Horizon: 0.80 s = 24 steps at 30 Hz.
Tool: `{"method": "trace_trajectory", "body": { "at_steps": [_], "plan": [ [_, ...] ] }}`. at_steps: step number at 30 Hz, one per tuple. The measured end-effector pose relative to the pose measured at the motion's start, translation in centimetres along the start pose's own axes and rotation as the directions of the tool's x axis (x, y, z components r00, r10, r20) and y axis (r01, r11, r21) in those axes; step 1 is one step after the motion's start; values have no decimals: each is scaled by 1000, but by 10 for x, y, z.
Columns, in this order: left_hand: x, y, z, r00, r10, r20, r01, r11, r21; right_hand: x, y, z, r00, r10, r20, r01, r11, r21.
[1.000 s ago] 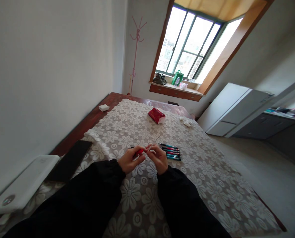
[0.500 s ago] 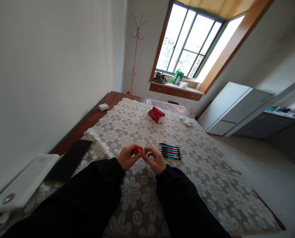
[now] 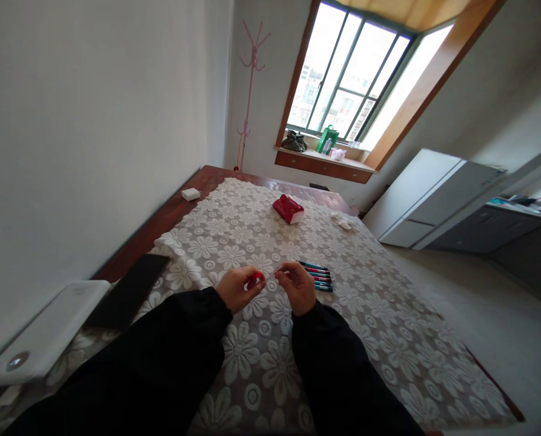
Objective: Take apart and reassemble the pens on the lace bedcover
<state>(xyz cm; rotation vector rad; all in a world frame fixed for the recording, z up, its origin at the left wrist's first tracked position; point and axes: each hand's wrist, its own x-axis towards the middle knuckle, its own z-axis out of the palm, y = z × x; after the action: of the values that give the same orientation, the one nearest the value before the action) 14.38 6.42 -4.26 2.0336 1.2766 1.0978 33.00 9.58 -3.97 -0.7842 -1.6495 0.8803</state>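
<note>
table under a white floral lace cloth [image 3: 234,242]; both hands meet over its near middle. left hand [image 3: 239,289] is curled closed around a red pen barrel [image 3: 254,280], of which only the red end shows past the fingertips, facing right. right hand [image 3: 298,286] pinches something thin and pale, probably a pen refill [image 3: 280,270]; too small to be sure. its near end lies just right of the barrel's end, apart by a small gap. the long axis runs left-right. row of pens [image 3: 318,276] lies just beyond the right hand.
</note>
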Motion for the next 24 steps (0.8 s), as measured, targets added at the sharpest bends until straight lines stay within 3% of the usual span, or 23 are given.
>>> {"method": "trace_trajectory", "body": {
  "at_steps": [6, 13, 21, 24],
  "plan": [
    [1, 0, 0, 999, -20, 27, 21, 1000, -9, 2, -6, -1, 999, 29, 38, -28, 999, -23],
    [1, -6, 5, 996, -68, 52, 71, 995, -72, 5, -11, -7, 976, 45, -214, -25, 995, 95],
    [-1, -9, 6, 997, -50, 64, 54, 996, -71, 3, -13, -6, 974, 1, -225, 11, 999, 49],
    [-1, -4, 3, 994, -30, 107, 46, 988, -145, 2, -13, -6, 987, -2, -162, -1, 1000, -21]
  ]
}}
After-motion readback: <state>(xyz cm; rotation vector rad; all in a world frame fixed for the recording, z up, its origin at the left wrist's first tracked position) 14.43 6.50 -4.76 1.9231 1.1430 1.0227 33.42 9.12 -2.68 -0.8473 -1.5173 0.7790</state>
